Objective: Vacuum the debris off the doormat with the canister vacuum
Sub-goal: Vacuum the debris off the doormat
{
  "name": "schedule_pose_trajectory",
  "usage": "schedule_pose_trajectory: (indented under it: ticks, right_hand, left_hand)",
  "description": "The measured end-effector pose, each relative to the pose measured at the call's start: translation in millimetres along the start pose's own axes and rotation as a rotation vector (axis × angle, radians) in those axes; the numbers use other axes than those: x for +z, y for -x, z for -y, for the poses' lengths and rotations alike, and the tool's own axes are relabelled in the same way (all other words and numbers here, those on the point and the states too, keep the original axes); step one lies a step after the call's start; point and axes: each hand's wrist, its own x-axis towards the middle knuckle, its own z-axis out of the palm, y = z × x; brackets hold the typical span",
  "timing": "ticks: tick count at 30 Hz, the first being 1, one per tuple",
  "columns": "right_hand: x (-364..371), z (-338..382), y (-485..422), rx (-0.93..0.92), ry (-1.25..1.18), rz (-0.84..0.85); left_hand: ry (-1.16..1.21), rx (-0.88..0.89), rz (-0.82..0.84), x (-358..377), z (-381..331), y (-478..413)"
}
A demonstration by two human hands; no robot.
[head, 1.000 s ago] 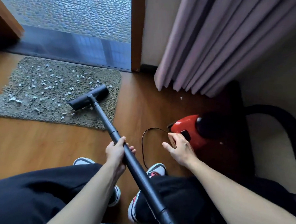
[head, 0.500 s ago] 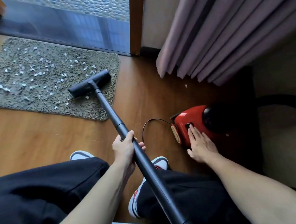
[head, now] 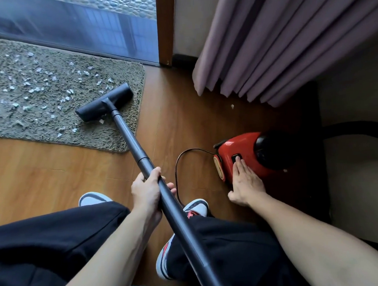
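Head cam: your left hand (head: 147, 189) is wrapped round the dark wand (head: 130, 142) near the middle of the shot, fingers curled right around the tube. The wand runs up toward 11 o'clock to the floor head (head: 105, 103), which sits on the near right part of the doormat (head: 121, 133). The doormat lies out at 10 o'clock on the wooden floor (head: 52, 169). White debris (head: 36, 89) is scattered all over it, mostly on the 9 o'clock side of the head, with a few bits right against the head's near edge.

Your right hand (head: 244, 183) lies flat with straight fingers on the red canister vacuum (head: 245, 146) at 3 o'clock, fingertips on its black switch (head: 236, 157). A black cord (head: 177, 163) loops from the canister's end toward your shoe (head: 196, 206). A mauve curtain (head: 276, 38) hangs at 1 o'clock.
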Motion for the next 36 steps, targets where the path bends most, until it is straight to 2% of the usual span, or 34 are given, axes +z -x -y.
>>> schedule_pose_trajectory:
  ticks: [3,5,7,9,12,14,16,23,28,36]
  right_hand:
    - [-10,6,5,0.030,0.033,0.008]
    - [-29,21,15,0.043,-0.065,0.012]
    - [-52,45,26,0.026,-0.274,0.026]
    - [-79,72,47,0.002,-0.625,0.077]
    - [-110,114,104,-0.014,-1.191,0.359]
    - [-121,139,140,-0.068,-1.372,0.548]
    - [-127,160,161,-0.120,-1.493,0.649]
    - [-136,207,167,-0.162,-1.557,0.494]
    - [-141,225,165,-0.121,-1.557,0.484]
    - [-146,236,169,-0.139,-1.539,0.461]
  left_hand:
    - [-0.003,-0.010,0.000,-1,0,0]
    - [0.009,-0.020,0.008,0,-1,1]
    - [0.030,-0.028,0.011,-1,-1,3]
    - [0.052,-0.037,0.011,-4,-3,4]
    - [0.024,-0.017,-0.019,-15,-10,2]
    - [0.000,0.005,-0.052,-25,-19,-1]
    - [0.023,0.012,-0.076,-36,-29,-4]
    - [0.121,0.003,-0.045,-68,-53,-21]
    - [0.233,-0.019,0.030,-79,-62,-35]
    - [0.245,-0.040,0.047,-83,-70,-42]
